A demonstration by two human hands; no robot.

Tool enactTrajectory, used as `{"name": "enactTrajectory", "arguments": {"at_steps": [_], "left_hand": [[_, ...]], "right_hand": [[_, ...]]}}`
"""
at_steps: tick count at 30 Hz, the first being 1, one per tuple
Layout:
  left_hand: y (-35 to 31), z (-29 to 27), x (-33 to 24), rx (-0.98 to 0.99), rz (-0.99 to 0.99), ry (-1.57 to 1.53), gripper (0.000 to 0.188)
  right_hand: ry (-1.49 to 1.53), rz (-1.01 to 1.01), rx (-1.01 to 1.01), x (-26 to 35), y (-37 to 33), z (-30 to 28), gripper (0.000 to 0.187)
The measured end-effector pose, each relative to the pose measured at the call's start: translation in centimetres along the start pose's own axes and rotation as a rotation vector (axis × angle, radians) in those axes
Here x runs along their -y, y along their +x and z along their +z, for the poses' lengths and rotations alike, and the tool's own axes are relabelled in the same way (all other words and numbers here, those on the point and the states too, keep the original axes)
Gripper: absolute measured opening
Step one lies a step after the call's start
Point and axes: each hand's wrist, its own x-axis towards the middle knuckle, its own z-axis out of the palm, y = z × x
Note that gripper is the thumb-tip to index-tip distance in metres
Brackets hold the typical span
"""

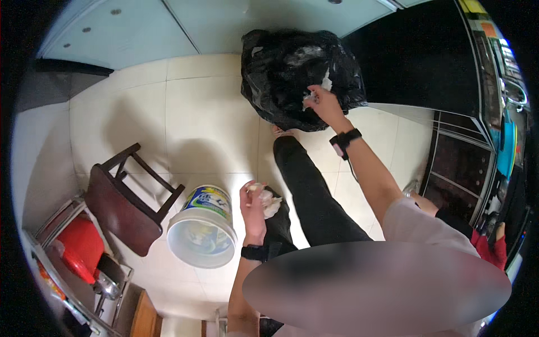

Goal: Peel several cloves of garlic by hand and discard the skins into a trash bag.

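In the head view, a big black plastic bag [281,78] sits on the pale tiled floor [208,118], and every place here is told from it. The right hand [323,105] is over the bag's near right part, its fingers bent and pinching a small white scrap [309,100]; what the scrap is made of I cannot tell. Another white piece [327,81] shows against the bag, just beyond that hand. The left hand [254,210] is well short of the bag, on its near side, with the fingers curled round a crumpled whitish wad [272,205]. Each wrist wears a black band. One bare foot [285,132] shows at the bag's near edge, below a black trouser leg [306,180]. Nearer than the bag and to its left stands a whitish plastic bucket [196,218] with a colourful label, and farther left of the bag is a dark brown wooden stool [123,208]. Pale cabinet fronts [224,22] run behind the bag, and a glossy black panel [415,62] is to its right. Nearer than the bag, far to its right, part of another person's red clothing [494,251] shows
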Motion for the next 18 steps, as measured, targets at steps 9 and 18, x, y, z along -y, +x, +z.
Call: {"name": "enactTrajectory", "arguments": {"at_steps": [9,18], "left_hand": [[-1.6,7.6,-3.9,0.092,-0.065,0.138,0.035],[-0.8,17.3,-7.4,0.241,0.188,0.466,0.036]], "right_hand": [[0.256,0.23,-0.107,4.2,-3.6,-6.3,0.018],[0.454,-0.015,0.281,11.0,-7.6,-13.9,0.02]]}}
